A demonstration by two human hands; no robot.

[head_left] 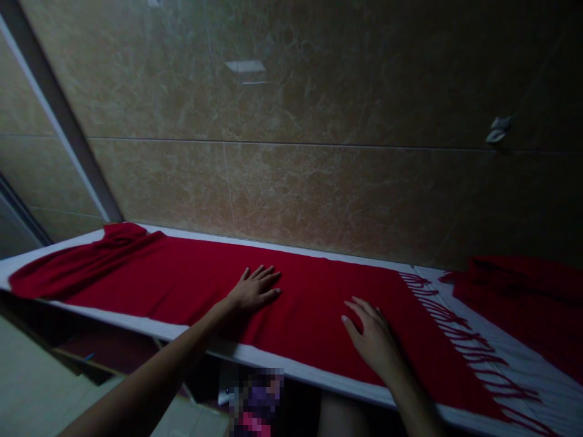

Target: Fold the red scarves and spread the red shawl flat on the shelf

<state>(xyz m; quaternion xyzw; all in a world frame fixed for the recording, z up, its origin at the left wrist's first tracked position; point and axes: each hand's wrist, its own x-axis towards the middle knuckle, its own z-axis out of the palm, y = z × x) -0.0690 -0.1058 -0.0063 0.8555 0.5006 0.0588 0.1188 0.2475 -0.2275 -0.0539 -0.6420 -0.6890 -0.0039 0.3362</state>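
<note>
Scarf (310, 303), one, red, lies under spread left hand (255, 291) and loosely curved right hand (371, 331), both empty, one bunched red cloth (514, 297) at three o'clock.

The only view, head-worn, looks from above the near side of the scarf (314, 303), forward and down across it, near enough that the scarf spans most of the width; beyond it, the wall (291, 194) dominates the upper half.

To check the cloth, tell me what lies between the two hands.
The head view shows only red scarf between the left hand and right hand.
</note>
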